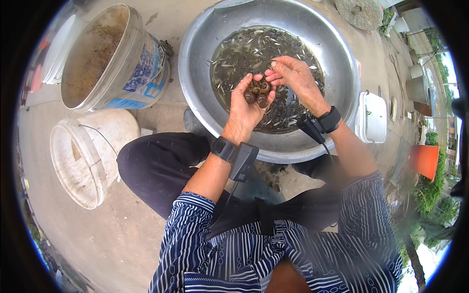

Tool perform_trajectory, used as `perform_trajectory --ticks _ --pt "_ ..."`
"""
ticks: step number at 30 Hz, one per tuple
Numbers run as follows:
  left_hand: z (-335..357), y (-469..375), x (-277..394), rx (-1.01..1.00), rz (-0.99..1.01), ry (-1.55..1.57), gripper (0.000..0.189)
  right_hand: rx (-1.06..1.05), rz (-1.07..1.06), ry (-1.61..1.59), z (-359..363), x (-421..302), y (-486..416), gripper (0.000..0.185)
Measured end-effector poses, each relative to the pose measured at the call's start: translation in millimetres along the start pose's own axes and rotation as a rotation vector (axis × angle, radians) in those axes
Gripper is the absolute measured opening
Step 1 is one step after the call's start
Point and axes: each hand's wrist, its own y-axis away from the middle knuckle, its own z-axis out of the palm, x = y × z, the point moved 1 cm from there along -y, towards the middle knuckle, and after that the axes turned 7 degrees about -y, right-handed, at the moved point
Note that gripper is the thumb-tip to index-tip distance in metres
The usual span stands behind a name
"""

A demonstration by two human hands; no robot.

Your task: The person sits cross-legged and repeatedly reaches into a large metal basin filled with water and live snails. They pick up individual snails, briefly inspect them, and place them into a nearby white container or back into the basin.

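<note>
A wide metal basin stands before me, holding murky water with many small silvery fish and dark snails. Over it, my left hand is cupped palm up around several brown snails with coiled shells. My right hand is just above and to the right of them, its thumb and forefinger pinched on a small dark object, perhaps another snail. The fingers hide most of that object. Each wrist wears a black strap with a device on it.
To the left are a large stained plastic bucket and a smaller white bucket lying tilted. A white plastic tub sits right of the basin. Farther off are a round stone slab and an orange pot.
</note>
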Motion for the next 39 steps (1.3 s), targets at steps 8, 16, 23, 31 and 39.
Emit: perform_trajectory --ticks 8,16,23,31,39 --pt "24 21 43 -0.078 0.062 0.06 0.021 0.133 -0.067 -0.096 -9 -19 4 0.026" --pt "68 66 252 -0.396 0.445 0.107 0.025 0.073 0.09 -0.17 -25 -20 22 0.024" --pt "62 96 405 0.472 0.714 -0.541 0.062 -0.442 0.365 -0.023 -4 4 97 0.025" --pt "96 64 291 -0.078 0.611 -0.673 0.049 -0.671 0.621 0.094 24 96 174 0.023" --pt "45 4 71 0.126 0.063 -0.509 0.037 -0.368 0.918 0.187 -14 246 170 0.016"
